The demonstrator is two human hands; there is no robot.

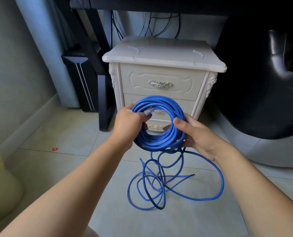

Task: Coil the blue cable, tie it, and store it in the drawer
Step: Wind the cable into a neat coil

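Both hands (pixel 130 119) around blue cable (pixel 159 142) above tiled floor (pixel 73 142)

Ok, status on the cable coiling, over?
Left hand and right hand both gripping blue cable coil. Part coiled, rest tangled loose on floor, no tie visible. Nightstand drawers shut.

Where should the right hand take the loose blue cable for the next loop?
Probably the loose cable where it leaves the coil at its lower right edge, just under the right hand. Pinch it there, coming from the right: it hangs free, while lower down it lies in crossed loops on the floor. The left hand grips the coil.
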